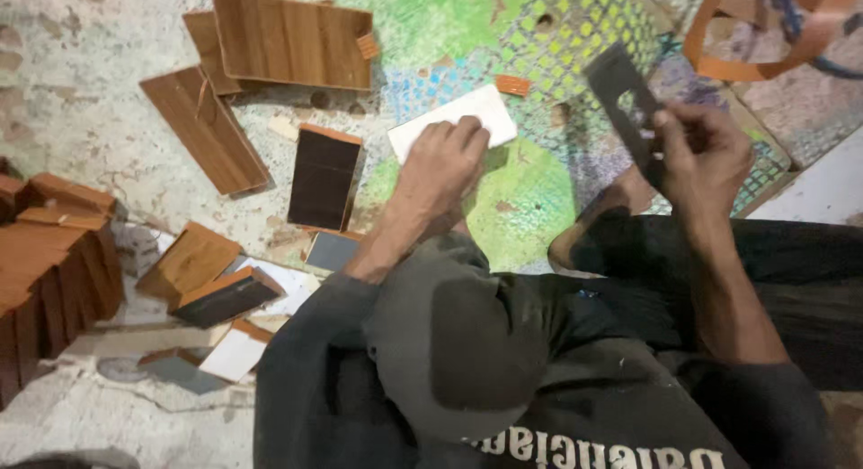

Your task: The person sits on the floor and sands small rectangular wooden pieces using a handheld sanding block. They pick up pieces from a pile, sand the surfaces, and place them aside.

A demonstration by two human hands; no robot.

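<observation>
Patterned floor mat, wood-grain panels just beyond it. Your left hand presses flat on the white panel on the mat; right hand grips a dark flat tool above it.

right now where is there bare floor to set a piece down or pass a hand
Bare floor shows at the upper left, left of the brown laminate panels, and on the green patterned mat between the left hand on the white piece and the right hand. The lower left is crowded with stacked blocks and offcuts.
</observation>
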